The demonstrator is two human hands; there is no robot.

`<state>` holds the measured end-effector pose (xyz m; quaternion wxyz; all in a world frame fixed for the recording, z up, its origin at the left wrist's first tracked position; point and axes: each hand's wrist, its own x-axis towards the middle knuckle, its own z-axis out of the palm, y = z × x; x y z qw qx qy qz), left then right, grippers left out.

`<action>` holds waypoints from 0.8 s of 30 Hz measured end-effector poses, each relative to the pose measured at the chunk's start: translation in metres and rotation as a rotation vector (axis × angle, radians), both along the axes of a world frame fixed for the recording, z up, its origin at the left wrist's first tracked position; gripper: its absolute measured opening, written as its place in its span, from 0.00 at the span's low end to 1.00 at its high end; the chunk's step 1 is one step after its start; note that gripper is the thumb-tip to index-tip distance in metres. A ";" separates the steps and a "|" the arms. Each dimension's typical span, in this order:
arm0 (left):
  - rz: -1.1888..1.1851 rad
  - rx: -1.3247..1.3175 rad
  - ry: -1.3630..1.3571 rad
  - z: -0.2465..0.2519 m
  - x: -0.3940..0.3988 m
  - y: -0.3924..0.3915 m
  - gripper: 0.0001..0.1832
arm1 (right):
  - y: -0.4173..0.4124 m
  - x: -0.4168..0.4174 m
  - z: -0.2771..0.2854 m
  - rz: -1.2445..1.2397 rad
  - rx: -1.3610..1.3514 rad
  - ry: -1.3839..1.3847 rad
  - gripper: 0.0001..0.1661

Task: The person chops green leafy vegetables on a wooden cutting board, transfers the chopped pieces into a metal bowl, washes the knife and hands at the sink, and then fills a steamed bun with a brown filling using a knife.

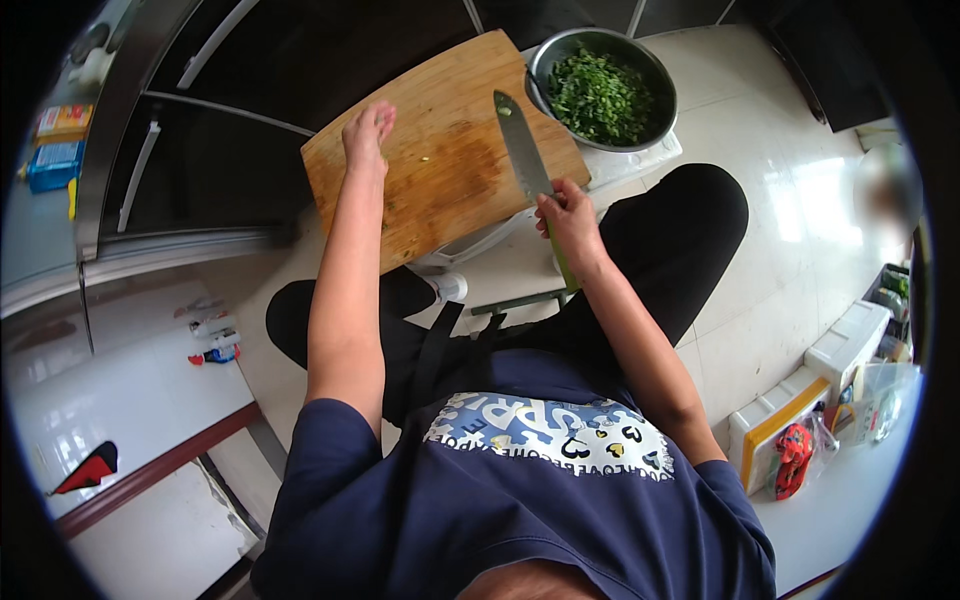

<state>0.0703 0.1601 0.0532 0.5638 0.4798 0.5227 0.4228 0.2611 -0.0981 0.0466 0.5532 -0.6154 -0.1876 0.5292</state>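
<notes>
A kitchen knife with a green handle [523, 154] is held in my right hand [571, 221], its blade angled up over the right part of a wooden cutting board [442, 82]. A small pale green scrap clings near the blade's tip. Over the board's left part is my left hand [367, 135], its fingers bent and apart, with nothing seen in it. The board bears a dark wet patch and a few tiny scraps. Beyond the board's right edge stands a metal bowl [664, 124] holding chopped green leaves [600, 97].
Dark cabinets [202, 157] with pale handles stand at the left and far side. A white support lies under the bowl. Foam boxes [780, 412] and a red bag [793, 461] are at the lower right. Bottles [217, 341] lie at the left on a white surface [150, 390].
</notes>
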 end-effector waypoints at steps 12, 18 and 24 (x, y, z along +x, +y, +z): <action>-0.174 0.467 0.777 -0.052 -0.004 -0.071 0.09 | 0.008 -0.045 -0.027 0.179 -0.078 -0.098 0.12; -0.204 0.652 0.718 -0.049 0.023 -0.060 0.07 | -0.005 -0.017 0.013 0.052 0.040 0.026 0.11; -0.203 0.822 0.059 0.052 0.177 -0.093 0.04 | -0.039 0.047 0.081 -0.316 0.259 0.000 0.10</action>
